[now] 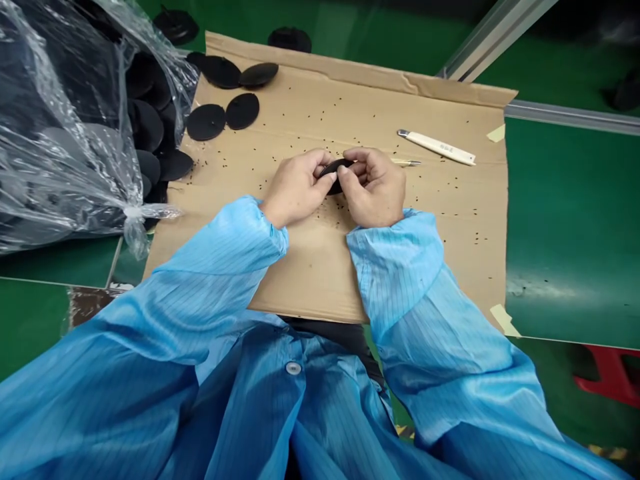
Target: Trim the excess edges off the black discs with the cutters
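Between my two hands a round black disc (334, 185) is held just above a brown cardboard sheet (310, 267). My left hand (300, 185) grips its left side between thumb and fingers. The fingers of my right hand (375, 187) pinch the disc's right side and cover part of it. Beyond my right hand lies a thin pointed tool (411, 163), its rear part hidden by the hand. A cream-handled cutter (440, 146) rests farther right. Small dark bits are scattered over the cardboard.
Several black discs (243, 111) lie at the cardboard's upper left. A tied clear plastic bag (65, 140) with more discs fills the left side. A metal bar (575, 116) crosses the green table (575, 200) at the right. A red object (610, 377) shows lower right.
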{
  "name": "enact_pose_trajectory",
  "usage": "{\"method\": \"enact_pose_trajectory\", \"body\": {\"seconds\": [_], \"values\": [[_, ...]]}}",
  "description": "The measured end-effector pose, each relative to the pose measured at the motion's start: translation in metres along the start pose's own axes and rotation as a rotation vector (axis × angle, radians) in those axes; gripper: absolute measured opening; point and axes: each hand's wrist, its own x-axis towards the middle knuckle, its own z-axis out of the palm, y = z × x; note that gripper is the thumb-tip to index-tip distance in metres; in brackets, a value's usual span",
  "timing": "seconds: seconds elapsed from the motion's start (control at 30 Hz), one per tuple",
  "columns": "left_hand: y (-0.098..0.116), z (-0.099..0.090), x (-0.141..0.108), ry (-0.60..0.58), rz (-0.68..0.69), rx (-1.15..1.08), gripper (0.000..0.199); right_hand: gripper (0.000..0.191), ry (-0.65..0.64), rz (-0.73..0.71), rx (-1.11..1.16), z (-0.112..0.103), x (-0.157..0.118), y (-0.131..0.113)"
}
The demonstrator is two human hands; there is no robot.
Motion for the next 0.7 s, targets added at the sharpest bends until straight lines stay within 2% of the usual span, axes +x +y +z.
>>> {"method": "enact_pose_trajectory", "body": {"seconds": [0.3,0.7], "values": [[-0.001,0.000,0.000,-0.041,-0.050,0.024,0.015,0.020,0.001,0.008,-0.068,-0.001,0.001,-0.011],[0.000,0.000,0.001,-0.036,-0.058,-0.018,0.009,0.014,-0.020,0.022,-0.076,-0.001,0.001,-0.013]]}}
